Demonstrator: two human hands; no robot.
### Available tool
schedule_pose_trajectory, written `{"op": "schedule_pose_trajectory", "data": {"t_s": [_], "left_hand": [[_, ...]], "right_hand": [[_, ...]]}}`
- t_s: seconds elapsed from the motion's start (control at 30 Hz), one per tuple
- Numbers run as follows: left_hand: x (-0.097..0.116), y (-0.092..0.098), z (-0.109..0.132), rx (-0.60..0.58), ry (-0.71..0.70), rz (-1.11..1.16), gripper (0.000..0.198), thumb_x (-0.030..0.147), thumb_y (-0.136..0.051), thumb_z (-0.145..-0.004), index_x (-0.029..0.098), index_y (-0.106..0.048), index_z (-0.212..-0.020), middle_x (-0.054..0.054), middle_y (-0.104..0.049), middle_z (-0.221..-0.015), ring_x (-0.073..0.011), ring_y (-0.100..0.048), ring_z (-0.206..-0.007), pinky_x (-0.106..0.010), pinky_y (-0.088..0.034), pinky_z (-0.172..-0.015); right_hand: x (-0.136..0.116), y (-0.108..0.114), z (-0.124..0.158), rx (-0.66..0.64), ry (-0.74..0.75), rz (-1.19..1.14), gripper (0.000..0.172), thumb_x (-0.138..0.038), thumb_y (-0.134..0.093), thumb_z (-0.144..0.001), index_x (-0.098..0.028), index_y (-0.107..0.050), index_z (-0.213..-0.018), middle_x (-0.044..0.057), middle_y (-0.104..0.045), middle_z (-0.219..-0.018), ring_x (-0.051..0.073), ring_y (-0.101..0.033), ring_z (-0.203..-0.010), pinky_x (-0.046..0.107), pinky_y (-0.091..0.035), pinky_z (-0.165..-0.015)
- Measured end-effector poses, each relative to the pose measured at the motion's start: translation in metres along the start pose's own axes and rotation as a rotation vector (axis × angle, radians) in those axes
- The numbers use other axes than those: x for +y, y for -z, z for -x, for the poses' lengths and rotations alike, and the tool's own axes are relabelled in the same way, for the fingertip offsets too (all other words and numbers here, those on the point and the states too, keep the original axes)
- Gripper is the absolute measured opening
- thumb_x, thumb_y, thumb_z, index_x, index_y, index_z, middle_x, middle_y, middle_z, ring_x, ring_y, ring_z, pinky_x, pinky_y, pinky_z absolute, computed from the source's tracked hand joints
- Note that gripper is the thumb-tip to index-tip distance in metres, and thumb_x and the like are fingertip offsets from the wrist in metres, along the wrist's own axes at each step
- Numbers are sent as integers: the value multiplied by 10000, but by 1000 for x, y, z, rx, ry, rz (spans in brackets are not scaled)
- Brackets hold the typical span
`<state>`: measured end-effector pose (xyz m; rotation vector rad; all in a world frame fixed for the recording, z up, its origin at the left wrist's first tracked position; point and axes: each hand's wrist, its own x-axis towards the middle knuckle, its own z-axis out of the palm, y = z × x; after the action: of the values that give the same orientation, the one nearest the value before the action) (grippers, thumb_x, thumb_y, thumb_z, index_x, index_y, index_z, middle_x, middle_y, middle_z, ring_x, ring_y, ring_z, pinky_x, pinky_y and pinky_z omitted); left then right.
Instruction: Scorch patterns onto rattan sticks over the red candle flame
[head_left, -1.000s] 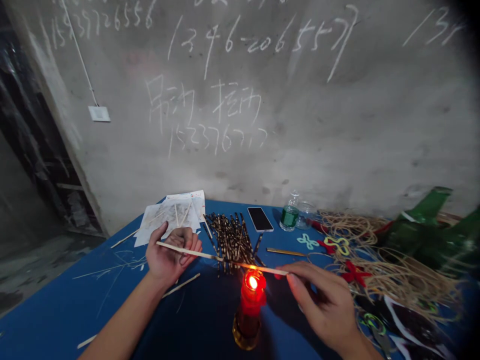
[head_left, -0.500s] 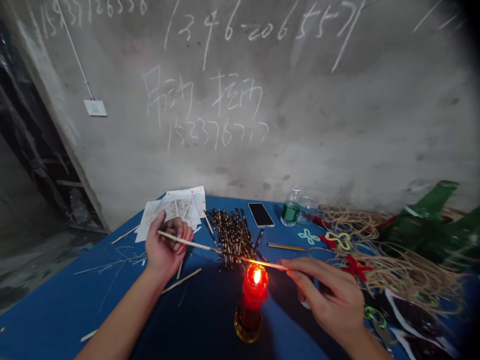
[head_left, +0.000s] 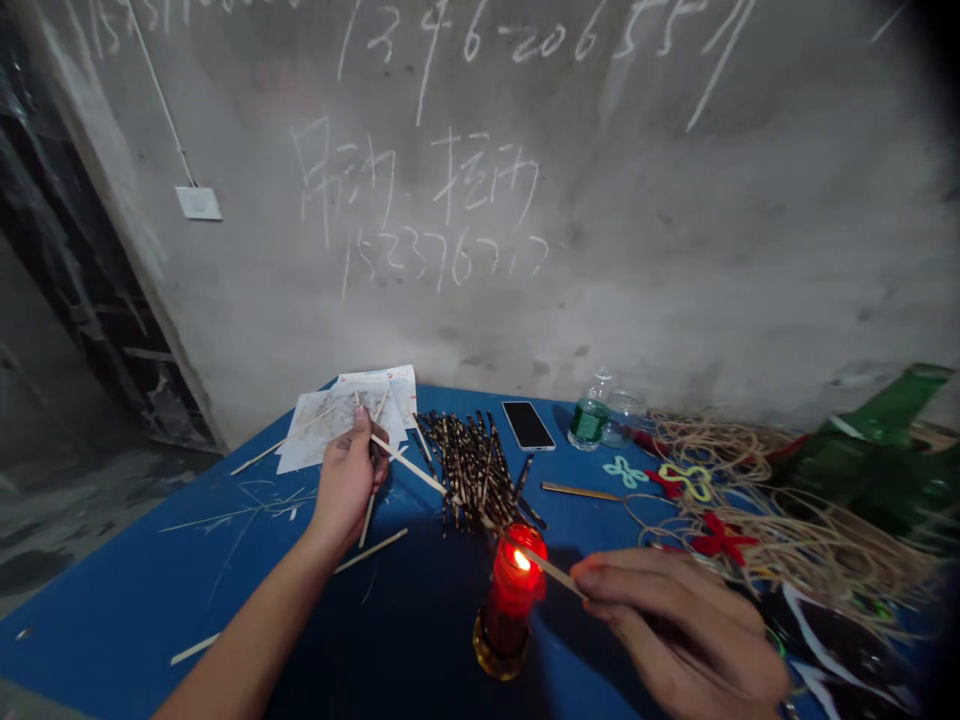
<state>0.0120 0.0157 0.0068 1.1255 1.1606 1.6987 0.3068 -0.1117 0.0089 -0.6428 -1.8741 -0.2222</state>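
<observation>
Two bare hands reach to either side of a lit red candle (head_left: 501, 612) on a blue tabletop (head_left: 405, 640), with one thin pale stick (head_left: 412, 467) apparently running between them. Left of the candle and farther back, the left hand (head_left: 349, 475) grips the stick's far end, its fingers curled and its thumb raised. Right of the candle, the right hand (head_left: 686, 620) pinches the near end between thumb and fingertips. The stick's middle meets the candle's glow, where glare hides whether wood and flame touch.

Directly behind the candle lies a heap of dark-banded sticks (head_left: 469, 465), and beyond it to the right a phone (head_left: 529, 427). A clear bottle with a green label (head_left: 589, 424) stands farther back, right of the candle. To the candle's far right, twine (head_left: 787, 545) spreads in loops around a red star-shaped piece (head_left: 724, 540), near green glass bottles (head_left: 885, 455). White papers (head_left: 300, 455) lie behind the candle on its left; a short loose stick (head_left: 371, 551) rests nearer, also left.
</observation>
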Motion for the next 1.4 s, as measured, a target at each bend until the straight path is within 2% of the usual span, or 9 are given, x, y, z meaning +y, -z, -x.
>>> {"op": "schedule_pose_trajectory", "data": {"t_s": [0.17,0.3,0.43,0.7,0.9,1.1,1.4], "left_hand": [[-1,1,0,-6,-63,-59,628,757,-506,-979,202,-582,-696,42,-411,-406,-92,-329,-371,-221,-248,-399],[1,0,3,-112,-41,-105,565,695,-465,-1015,208,-575,-750,36,-465,-420,-96,-362,-352,-214,-264,-382],[3,-3,5,-174,-57,-108,438,613,-524,-1015,224,-557,-816,49,-490,-436,-105,-390,-352,-209,-285,-373],[-1,-3,6,-201,-103,-19,442,661,-577,-998,226,-602,-925,65,-470,-438,-96,-366,-349,-194,-262,-363],[-1,-1,6,-218,-115,93,363,586,-601,-1022,226,-642,-1034,82,-452,-452,-82,-334,-354,-180,-243,-371],[1,0,5,-259,-115,222,328,527,-673,-1007,202,-642,-1040,117,-366,-447,-48,-259,-345,-178,-175,-382],[1,0,4,-269,-69,269,362,540,-732,-969,182,-684,-1002,118,-341,-439,-39,-235,-355,-206,-191,-406]], "right_hand": [[-4,-3,-4,-2,1,-1,236,-36,-621,-992,-220,-764,-1032,-4,-829,-844,102,-805,-698,184,-603,-664],[-5,-5,-3,-4,-16,3,185,-73,-649,-1009,-216,-762,-1035,3,-828,-845,112,-800,-679,206,-591,-621],[-4,-6,-3,6,-40,-4,160,-89,-685,-999,-220,-773,-1028,3,-819,-838,118,-788,-647,222,-582,-588],[-5,-6,1,-22,-63,11,223,-76,-703,-955,-261,-756,-1066,-1,-821,-823,156,-760,-565,269,-567,-483],[-3,-7,-1,-29,-65,2,200,-77,-708,-954,-241,-751,-1060,12,-816,-821,160,-777,-605,260,-579,-512],[-3,-8,1,-15,-66,14,201,-79,-705,-953,-242,-750,-1062,7,-813,-822,156,-775,-601,258,-581,-511],[-2,-10,4,-9,-87,28,232,-87,-711,-942,-273,-755,-1074,-4,-809,-808,162,-768,-589,271,-587,-497]]}}
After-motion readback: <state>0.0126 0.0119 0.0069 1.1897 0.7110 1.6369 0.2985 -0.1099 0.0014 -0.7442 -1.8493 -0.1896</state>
